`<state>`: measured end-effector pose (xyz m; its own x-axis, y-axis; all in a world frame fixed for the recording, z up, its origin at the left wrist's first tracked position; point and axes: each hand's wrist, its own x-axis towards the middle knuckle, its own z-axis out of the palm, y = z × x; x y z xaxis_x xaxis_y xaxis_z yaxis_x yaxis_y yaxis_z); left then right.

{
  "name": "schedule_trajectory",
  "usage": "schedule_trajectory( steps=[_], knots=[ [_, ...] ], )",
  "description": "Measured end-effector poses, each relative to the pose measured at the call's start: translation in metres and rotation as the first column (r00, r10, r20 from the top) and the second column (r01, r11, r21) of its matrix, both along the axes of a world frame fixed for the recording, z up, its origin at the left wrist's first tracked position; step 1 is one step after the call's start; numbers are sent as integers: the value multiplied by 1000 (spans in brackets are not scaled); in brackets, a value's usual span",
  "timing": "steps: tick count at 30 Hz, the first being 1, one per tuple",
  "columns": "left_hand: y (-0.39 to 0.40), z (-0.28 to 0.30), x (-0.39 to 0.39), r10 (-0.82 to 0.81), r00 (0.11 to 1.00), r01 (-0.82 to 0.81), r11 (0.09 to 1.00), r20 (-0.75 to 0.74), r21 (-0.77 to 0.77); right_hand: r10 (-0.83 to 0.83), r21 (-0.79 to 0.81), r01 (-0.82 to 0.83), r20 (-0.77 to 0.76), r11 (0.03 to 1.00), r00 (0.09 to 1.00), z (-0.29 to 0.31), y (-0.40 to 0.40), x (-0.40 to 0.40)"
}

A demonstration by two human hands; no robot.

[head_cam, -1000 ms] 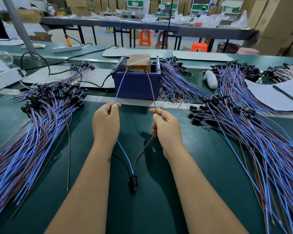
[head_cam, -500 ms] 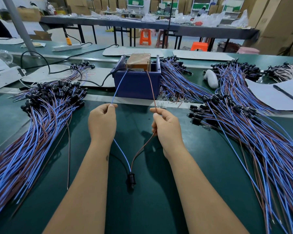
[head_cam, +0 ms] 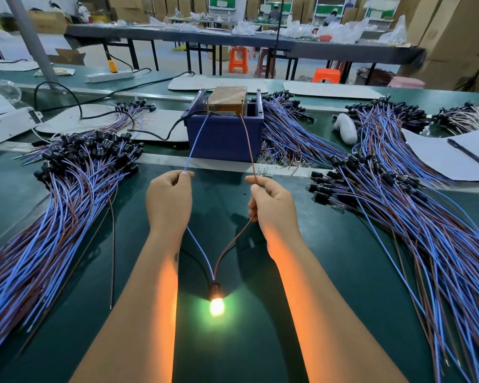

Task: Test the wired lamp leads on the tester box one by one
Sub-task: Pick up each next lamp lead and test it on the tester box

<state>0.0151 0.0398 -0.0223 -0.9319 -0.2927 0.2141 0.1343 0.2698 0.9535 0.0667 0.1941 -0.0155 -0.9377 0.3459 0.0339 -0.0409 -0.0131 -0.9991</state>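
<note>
- On the green bench (head_cam: 343, 272), largest first: a heap of blue-and-brown wired lamp leads (head_cam: 47, 217) fans out to my left, black sockets at its far end; a second, bigger heap (head_cam: 426, 230) fans out to my right.
- Centre, far side of the bench: blue bin (head_cam: 224, 139) holding the brown tester box (head_cam: 227, 102); a black cable (head_cam: 150, 134) runs into the bin from the left.
- Right of the bin: white sheet (head_cam: 432, 156) with a black pen (head_cam: 468, 152) lying on it.
- My left hand (head_cam: 169, 200) pinches the blue lead (head_cam: 197, 142) between thumb and forefinger, other fingers curled; the lead's far end reaches the top of the tester box.
- My right hand (head_cam: 271, 205) pinches the brown lead (head_cam: 248, 142) the same way; its end also reaches the box top.
- Both leads run back under my hands and meet at one black socket (head_cam: 215, 288) between my forearms, near me.
- Bulb (head_cam: 215, 306) in that socket is lit, with an orange glow on both forearms.
</note>
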Motion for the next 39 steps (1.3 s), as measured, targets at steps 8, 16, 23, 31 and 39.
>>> schedule_trajectory(
  steps=[8,16,23,31,39],
  knots=[
    [32,6,13,-263,965,262,957,-6,123,133,204,-105,-133,973,982,-3,-14,3],
    [32,15,20,-463,883,401,829,76,390,148,285,-103,-142,953,979,-3,-16,5],
    [25,17,22,-531,842,472,811,96,347,192,254,-145,-171,956,966,0,-12,6],
    [19,15,15,-411,912,301,681,8,668,295,363,-236,-116,901,948,-5,-13,6],
    [34,11,20,-250,968,209,751,-23,626,-75,40,88,-258,995,963,3,6,4]
  ],
)
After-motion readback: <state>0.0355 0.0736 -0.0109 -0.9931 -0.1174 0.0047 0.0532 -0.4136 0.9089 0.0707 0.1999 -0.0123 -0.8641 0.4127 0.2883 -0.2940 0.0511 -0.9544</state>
